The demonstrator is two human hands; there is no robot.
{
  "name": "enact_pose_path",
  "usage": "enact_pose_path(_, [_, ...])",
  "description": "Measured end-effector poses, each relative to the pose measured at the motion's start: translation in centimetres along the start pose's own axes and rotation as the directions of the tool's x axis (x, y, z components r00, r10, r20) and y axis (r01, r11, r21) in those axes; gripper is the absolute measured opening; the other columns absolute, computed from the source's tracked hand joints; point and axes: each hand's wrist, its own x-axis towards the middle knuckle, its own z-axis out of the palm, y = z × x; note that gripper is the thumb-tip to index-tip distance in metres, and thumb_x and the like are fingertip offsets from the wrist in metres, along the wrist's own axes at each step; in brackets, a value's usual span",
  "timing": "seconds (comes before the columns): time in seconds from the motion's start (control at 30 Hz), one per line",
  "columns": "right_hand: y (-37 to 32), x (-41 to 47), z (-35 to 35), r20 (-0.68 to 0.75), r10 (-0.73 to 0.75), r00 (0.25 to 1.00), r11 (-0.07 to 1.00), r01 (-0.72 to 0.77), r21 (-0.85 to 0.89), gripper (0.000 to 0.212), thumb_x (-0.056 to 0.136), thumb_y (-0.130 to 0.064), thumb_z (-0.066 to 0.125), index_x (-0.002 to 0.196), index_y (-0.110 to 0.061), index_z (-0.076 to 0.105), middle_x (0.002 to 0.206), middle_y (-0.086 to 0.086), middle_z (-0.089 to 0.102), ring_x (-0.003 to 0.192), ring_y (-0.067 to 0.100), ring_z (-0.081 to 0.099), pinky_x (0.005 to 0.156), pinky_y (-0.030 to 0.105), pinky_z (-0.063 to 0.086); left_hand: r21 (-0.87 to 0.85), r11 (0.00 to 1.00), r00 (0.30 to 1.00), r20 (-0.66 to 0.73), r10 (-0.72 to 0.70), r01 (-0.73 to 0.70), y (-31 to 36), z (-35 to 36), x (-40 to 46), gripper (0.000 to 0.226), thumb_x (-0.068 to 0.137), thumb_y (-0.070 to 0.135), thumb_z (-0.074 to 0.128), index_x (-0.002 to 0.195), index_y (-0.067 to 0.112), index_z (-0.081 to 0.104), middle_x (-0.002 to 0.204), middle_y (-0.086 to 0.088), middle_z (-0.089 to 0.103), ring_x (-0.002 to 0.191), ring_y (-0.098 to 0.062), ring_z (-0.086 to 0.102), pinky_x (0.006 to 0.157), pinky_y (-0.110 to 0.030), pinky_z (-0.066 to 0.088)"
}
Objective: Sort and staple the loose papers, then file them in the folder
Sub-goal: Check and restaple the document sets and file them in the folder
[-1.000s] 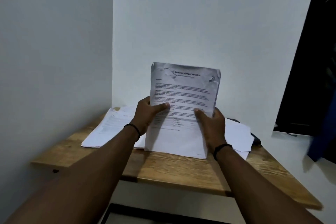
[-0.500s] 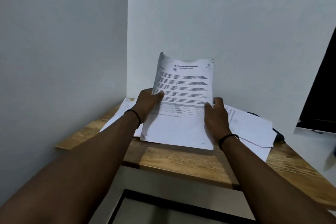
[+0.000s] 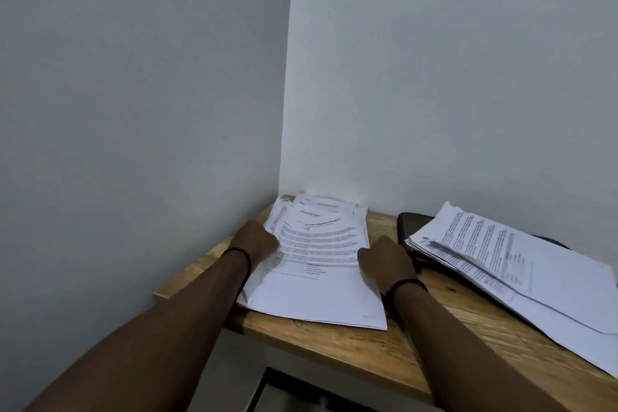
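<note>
Nearest the camera, two bare forearms are reaching out over the front edge of the wooden table (image 3: pixel 384 354), each wrist wearing a thin dark band. The left hand (image 3: pixel 255 242) is resting on the left edge of a printed stack (image 3: pixel 317 264) lying flat on the table, and the right hand (image 3: pixel 384 259) is sitting at the stack's right edge; whether the fingers are curling under the sheets or only pressing on them, I cannot tell, since both hands are showing their backs. The sheets are fanning out unevenly toward the far corner, so the step in hand is looking like sorting and squaring this pile (stapling is not yet begun, judging by the loose top corners). The next move is probably calling for the edges to be brought flush before any staple goes in. No stapler is showing anywhere in view. To the right, well apart from the first pile, a second heap of papers (image 3: pixel 521 274) is lying askew across a dark folder (image 3: pixel 413 224), covering most of it, so those sheets are standing in the way of filing. Beyond, plain walls are meeting in the corner.
</note>
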Motion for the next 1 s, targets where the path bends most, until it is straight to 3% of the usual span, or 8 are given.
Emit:
enact_pose_path(0.1, [0.3, -0.2, 0.0, -0.009, -0.014, 1.000, 0.998, 0.013, -0.068, 0.017, 0.088, -0.029, 0.052, 0.076, -0.017, 0.053, 0.077, -0.003, 0.057, 0.067, 0.016, 0.054, 0.049, 0.022, 0.031, 0.062, 0.998, 0.999, -0.043, -0.009, 0.011, -0.1, 0.0, 0.3, 0.017, 0.088, 0.025, 0.061, 0.090, 0.009, 0.058, 0.108, -0.017, 0.068, 0.097, -0.032, 0.064, 0.072, -0.030, 0.042])
enact_pose_path(0.3, [0.3, -0.3, -0.2, 0.027, -0.025, 0.999, 0.998, 0.026, -0.065, 0.022, 0.088, -0.032, 0.054, 0.072, -0.017, 0.052, 0.073, -0.005, 0.056, 0.064, 0.013, 0.053, 0.050, 0.022, 0.032, 0.252, 0.968, 0.997, -0.074, 0.022, -0.003, 0.3, 0.4, 0.4, 0.016, 0.084, 0.028, 0.056, 0.098, 0.019, 0.058, 0.114, -0.011, 0.067, 0.103, -0.031, 0.062, 0.087, -0.032, 0.050])
enact_pose_path(0.43, [0.8, -0.4, -0.4, 0.028, -0.028, 0.999, 1.000, 0.029, -0.010, 0.020, 0.090, -0.034, 0.051, 0.079, -0.017, 0.052, 0.074, -0.005, 0.051, 0.075, 0.020, 0.053, 0.051, 0.023, 0.029, 0.475, 0.871, 0.985, -0.163, -0.055, 0.128, 0.5, 0.6, 0.2, 0.041, 0.087, 0.037, 0.053, 0.124, 0.020, 0.057, 0.132, -0.011, 0.047, 0.125, -0.034, 0.040, 0.103, -0.044, 0.031])
enact_pose_path(0.6, [1.4, -0.2, -0.8, 0.024, -0.045, 0.999, 0.995, 0.043, 0.090, 0.025, 0.090, -0.034, 0.050, 0.072, -0.016, 0.051, 0.075, -0.002, 0.055, 0.074, 0.021, 0.054, 0.052, 0.026, 0.030, 0.349, 0.924, 0.985, -0.117, -0.124, 0.158, 0.9, 0.3, 0.5, 0.046, 0.082, 0.036, 0.057, 0.126, 0.022, 0.058, 0.134, -0.010, 0.048, 0.128, -0.034, 0.041, 0.103, -0.044, 0.032])
enact_pose_path(0.7, [1.7, -0.4, -1.0, 0.027, -0.044, 0.999, 0.998, 0.043, 0.046, 0.023, 0.089, -0.034, 0.050, 0.071, -0.019, 0.049, 0.077, -0.002, 0.057, 0.077, 0.021, 0.056, 0.054, 0.027, 0.032, 0.379, 0.912, 0.985, -0.123, -0.117, 0.156, 1.1, 0.2, 0.2, 0.044, 0.082, 0.035, 0.055, 0.124, 0.022, 0.057, 0.132, -0.010, 0.049, 0.126, -0.033, 0.042, 0.102, -0.044, 0.032])
enact_pose_path(0.8, [2.1, -0.9, -1.1, 0.018, -0.035, 0.999, 0.998, 0.036, -0.042, 0.022, 0.087, -0.031, 0.051, 0.069, -0.021, 0.047, 0.073, -0.005, 0.052, 0.078, 0.021, 0.056, 0.052, 0.024, 0.030, 0.482, 0.864, 0.985, -0.158, -0.077, 0.145, 1.2, 0.4, -0.7, 0.043, 0.081, 0.034, 0.057, 0.122, 0.021, 0.056, 0.129, -0.012, 0.047, 0.123, -0.033, 0.042, 0.101, -0.043, 0.031])
enact_pose_path(1.0, [2.3, -1.3, -2.5, -0.023, -0.043, 0.999, 0.999, 0.042, -0.003, 0.022, 0.088, -0.031, 0.052, 0.072, -0.015, 0.053, 0.078, 0.000, 0.061, 0.076, 0.022, 0.058, 0.054, 0.027, 0.033, 0.492, 0.870, 0.933, -0.309, 0.183, -0.008, 3.3, 1.9, -1.8, 0.031, 0.080, 0.025, 0.060, 0.109, 0.016, 0.062, 0.117, -0.014, 0.050, 0.112, -0.036, 0.045, 0.096, -0.040, 0.033])
